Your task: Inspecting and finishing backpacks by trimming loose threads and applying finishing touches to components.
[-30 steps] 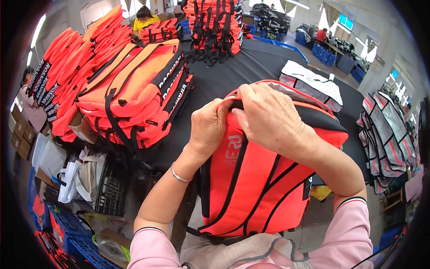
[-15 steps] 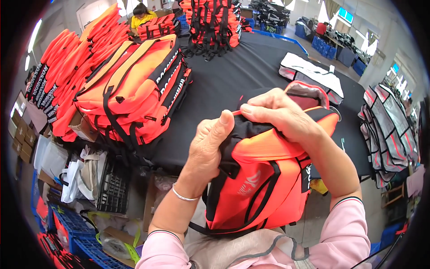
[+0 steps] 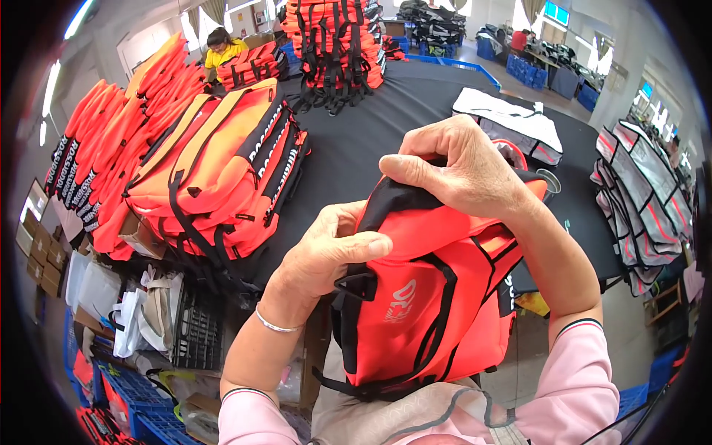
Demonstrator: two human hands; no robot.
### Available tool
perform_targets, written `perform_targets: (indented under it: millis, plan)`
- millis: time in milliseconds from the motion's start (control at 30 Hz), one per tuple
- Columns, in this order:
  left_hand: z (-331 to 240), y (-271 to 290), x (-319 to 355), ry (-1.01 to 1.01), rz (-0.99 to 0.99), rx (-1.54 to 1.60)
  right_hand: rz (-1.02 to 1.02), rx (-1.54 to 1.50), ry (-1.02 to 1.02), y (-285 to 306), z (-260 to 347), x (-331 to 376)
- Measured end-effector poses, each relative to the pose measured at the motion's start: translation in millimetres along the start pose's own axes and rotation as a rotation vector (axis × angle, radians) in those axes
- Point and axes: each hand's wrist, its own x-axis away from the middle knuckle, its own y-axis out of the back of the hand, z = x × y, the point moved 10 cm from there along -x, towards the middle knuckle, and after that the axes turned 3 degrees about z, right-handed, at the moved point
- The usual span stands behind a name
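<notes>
An orange-red backpack (image 3: 393, 304) with black trim and straps stands upright against my front, at the near edge of the black-covered table. My left hand (image 3: 326, 245) grips its upper left side, thumb pressed over the orange fabric and fingers behind the edge. Higher up, my right hand (image 3: 467, 167) pinches the black top edge (image 3: 400, 199), with the thumb toward the left and the fingers bent behind it. Part of the bag's opening shows beyond my right wrist, and my right hand hides the rest. Beside that wrist is a grey round rim (image 3: 549, 181).
Orange backpacks (image 3: 215, 178) lie stacked at left, beside a tall pile of orange pieces (image 3: 111, 148). Another strapped stack (image 3: 334, 52) stands at the back. White-grey panels (image 3: 508, 122) lie at far right; more grey panels (image 3: 641, 200) hang over the table's right edge. Blue crates (image 3: 141, 400) sit lower left.
My left hand has slid down from the top edge to the bag's side, its thumb now lying across the front. My right hand has shifted left and up along the top edge.
</notes>
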Motion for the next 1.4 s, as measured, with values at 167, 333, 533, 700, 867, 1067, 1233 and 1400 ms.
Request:
perform_targets:
  millis: [167, 333, 533, 700, 867, 1067, 1233, 1400]
  plan:
    - [1.8, 12.6, -1.9, -0.077, -0.049, 0.065, 0.014, 0.066, -0.039, -1.2, -3.7, -4.7]
    - [0.3, -6.0, -0.8, -0.179, 0.014, 0.238, 0.034, -0.061, -0.013, -15.1, -9.8, -10.5]
    - [8.9, 5.8, 3.6, -0.2, -0.146, 0.099, 0.206, -0.12, -0.098, -37.7, -40.1, -9.7]
    - [-2.9, 33.6, 3.0, -0.237, -0.339, 0.028, 0.038, -0.096, -0.077, -11.7, -22.7, -12.6]
    - [-3.7, 46.5, 5.9, -0.287, -0.377, 0.042, 0.12, 0.354, 0.22, -37.0, 8.2, 0.9]
    - [-20.8, 59.7, 29.6, -0.472, -0.696, -0.492, 0.01, 0.393, 0.268, -37.2, 7.5, 2.4]
    - [-15.5, 32.2, 24.5, -0.539, -0.487, -0.608, -0.028, 0.398, 0.313, -44.4, 1.5, -1.3]
    - [-9.4, 36.2, 26.2, -0.536, -0.537, -0.515, -0.055, 0.446, 0.38, -45.3, 2.9, 2.1]
